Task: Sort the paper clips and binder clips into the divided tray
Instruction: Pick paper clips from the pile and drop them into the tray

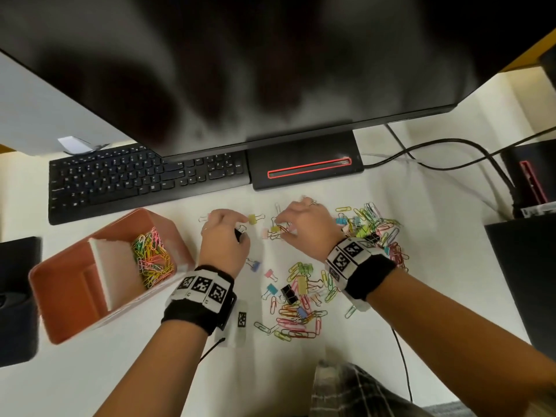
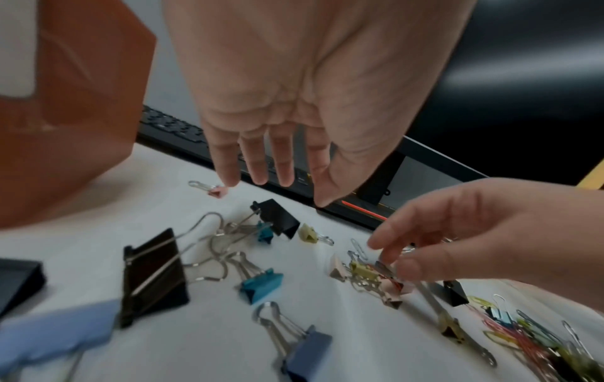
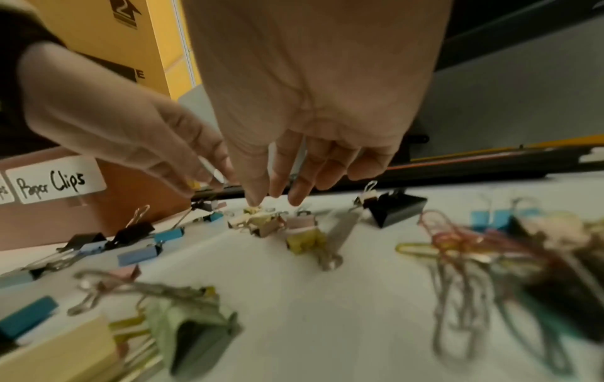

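The orange divided tray (image 1: 69,296) stands at the left, with coloured paper clips (image 1: 153,260) in its far compartment; a label (image 3: 55,184) on its wall reads "Paper Clips". My left hand (image 2: 287,193) hovers with straight fingers, holding nothing, above a black binder clip (image 2: 278,218) and a small yellow one (image 2: 309,234). My right hand (image 3: 271,204) reaches down with its fingertips on a cluster of small binder clips (image 3: 258,222) that lies on the desk. Mixed clips (image 1: 298,314) lie between my wrists, and more (image 1: 373,227) lie to the right.
A black keyboard (image 1: 135,176) and a monitor base (image 1: 304,167) lie just beyond my hands, under a large monitor (image 1: 240,70). Cables (image 1: 451,152) run at the back right. Dark boxes flank the desk at right (image 1: 523,281) and left (image 1: 15,296).
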`<action>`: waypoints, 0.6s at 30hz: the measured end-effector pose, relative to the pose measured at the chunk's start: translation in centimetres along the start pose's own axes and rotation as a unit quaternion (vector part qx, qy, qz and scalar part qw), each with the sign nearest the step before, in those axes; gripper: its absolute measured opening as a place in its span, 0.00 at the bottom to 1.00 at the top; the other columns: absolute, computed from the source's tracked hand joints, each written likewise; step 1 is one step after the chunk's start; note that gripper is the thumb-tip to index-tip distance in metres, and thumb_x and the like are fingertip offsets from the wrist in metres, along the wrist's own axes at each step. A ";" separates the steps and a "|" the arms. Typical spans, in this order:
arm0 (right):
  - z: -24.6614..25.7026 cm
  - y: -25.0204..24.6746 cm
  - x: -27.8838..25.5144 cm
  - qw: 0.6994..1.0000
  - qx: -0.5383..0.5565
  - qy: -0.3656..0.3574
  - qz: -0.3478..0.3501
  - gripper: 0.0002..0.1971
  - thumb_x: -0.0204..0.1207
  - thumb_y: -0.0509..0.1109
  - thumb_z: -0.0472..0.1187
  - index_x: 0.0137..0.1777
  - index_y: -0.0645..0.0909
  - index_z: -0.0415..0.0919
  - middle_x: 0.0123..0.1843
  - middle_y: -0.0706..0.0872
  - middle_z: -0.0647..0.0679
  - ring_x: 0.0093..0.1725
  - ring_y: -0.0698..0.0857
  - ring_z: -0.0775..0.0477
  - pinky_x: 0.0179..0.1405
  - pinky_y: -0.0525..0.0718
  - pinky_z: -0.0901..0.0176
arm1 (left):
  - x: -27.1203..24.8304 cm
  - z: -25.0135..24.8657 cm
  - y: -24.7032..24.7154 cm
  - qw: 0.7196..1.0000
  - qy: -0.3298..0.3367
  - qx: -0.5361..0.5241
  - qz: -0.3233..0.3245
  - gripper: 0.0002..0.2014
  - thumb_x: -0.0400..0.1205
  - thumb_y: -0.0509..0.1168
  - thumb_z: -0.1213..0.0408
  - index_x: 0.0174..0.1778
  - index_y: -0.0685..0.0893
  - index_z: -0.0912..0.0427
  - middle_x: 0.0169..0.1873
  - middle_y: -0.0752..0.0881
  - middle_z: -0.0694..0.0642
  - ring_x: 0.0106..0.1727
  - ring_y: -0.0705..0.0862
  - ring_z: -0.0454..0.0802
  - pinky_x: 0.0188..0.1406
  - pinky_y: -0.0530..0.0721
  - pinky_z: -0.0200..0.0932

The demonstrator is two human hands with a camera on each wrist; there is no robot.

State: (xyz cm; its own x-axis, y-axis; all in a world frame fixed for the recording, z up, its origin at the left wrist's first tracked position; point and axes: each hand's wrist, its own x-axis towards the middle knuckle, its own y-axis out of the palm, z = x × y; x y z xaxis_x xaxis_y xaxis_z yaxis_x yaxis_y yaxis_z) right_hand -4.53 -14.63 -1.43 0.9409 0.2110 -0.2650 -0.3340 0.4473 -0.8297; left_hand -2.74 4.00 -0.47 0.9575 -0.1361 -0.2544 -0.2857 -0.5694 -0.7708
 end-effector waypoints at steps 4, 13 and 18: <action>-0.4 1.3 0.9 0.999 0.030 0.012 0.019 0.12 0.77 0.63 0.39 0.56 0.84 0.47 0.52 0.88 0.48 0.52 0.83 0.45 0.56 0.81 0.48 | 1.1 -1.9 0.9 0.998 0.057 0.025 0.012 0.16 0.75 0.63 0.74 0.56 0.82 0.54 0.58 0.78 0.53 0.58 0.78 0.54 0.65 0.73 0.44; -3.3 -1.5 -0.5 0.978 0.181 0.065 -0.082 0.10 0.80 0.64 0.36 0.57 0.85 0.42 0.54 0.85 0.45 0.47 0.84 0.51 0.55 0.82 0.58 | 4.6 -3.4 3.2 0.990 0.000 0.110 0.088 0.14 0.80 0.62 0.55 0.59 0.80 0.54 0.56 0.81 0.56 0.57 0.80 0.60 0.58 0.79 0.55; -3.2 -1.0 0.2 0.995 0.094 0.028 0.020 0.12 0.80 0.62 0.36 0.56 0.86 0.40 0.56 0.83 0.42 0.52 0.84 0.44 0.59 0.81 0.54 | 5.5 -4.3 4.3 0.987 -0.032 0.131 0.084 0.15 0.77 0.66 0.50 0.52 0.81 0.56 0.53 0.82 0.56 0.53 0.81 0.58 0.56 0.81 0.54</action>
State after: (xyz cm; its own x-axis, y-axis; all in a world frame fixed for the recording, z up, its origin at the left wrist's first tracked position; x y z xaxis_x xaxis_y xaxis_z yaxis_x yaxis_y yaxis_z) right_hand -3.83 -17.84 -2.27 0.9263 0.1866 -0.3272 -0.3716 0.5952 -0.7125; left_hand 1.42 -2.73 -2.66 0.8933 -0.1541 -0.4223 -0.4495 -0.3130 -0.8366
